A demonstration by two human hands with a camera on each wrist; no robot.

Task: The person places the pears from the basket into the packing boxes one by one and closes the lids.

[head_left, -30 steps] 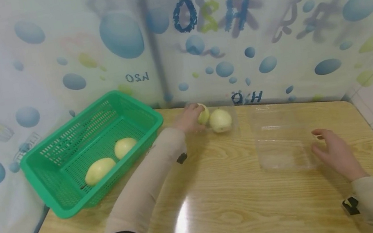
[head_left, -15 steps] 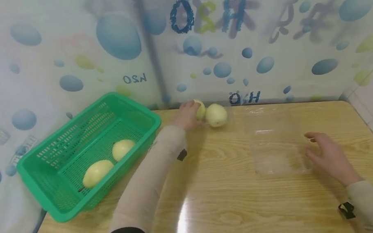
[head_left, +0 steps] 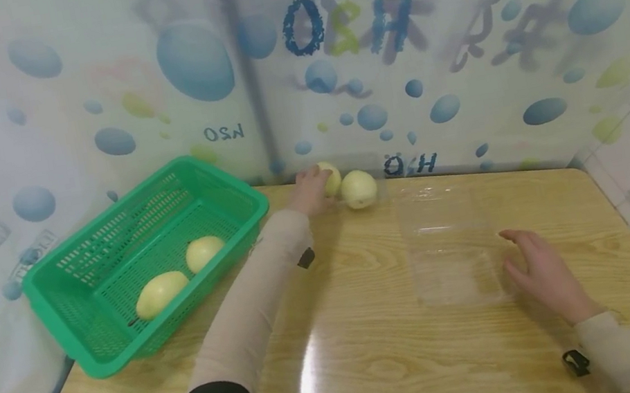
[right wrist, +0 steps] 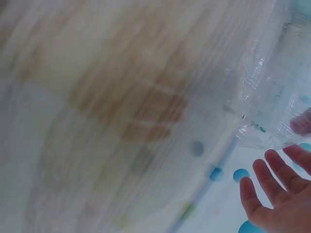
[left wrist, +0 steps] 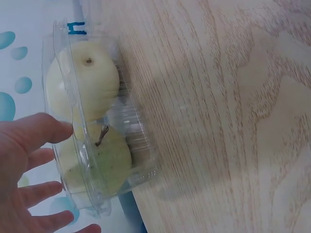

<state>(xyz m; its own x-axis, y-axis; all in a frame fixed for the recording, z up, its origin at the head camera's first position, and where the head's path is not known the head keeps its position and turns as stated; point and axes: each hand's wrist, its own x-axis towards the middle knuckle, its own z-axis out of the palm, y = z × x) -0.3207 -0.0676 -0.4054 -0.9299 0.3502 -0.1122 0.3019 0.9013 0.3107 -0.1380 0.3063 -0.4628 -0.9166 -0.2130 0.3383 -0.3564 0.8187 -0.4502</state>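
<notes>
My left hand [head_left: 309,192] is at the left end of a clear plastic box [left wrist: 141,182] by the wall. In the left wrist view its thumb touches the box rim, and the other fingers extend loosely beside it. Two pale yellow pears lie inside; the nearer pear [left wrist: 109,160] has a stem, and the other pear [left wrist: 90,80] shows a dark dimple. My right hand [head_left: 547,275] stays beside the right edge of a second clear plastic box [head_left: 454,270], which is empty. Its fingers are spread and relaxed in the right wrist view, their tips close by the plastic.
At the left stands a green perforated basket [head_left: 42,308] holding two more pale fruits, an oblong one [head_left: 161,294] and a rounder one [head_left: 204,252]. A patterned wall sheet [head_left: 196,63] borders the wooden table [head_left: 392,344] at the back and sides.
The box with two pears has shifted slightly back toward the wall with my left hand. My right hand and the empty box have moved left and a little nearer. The head view has drifted slightly.
</notes>
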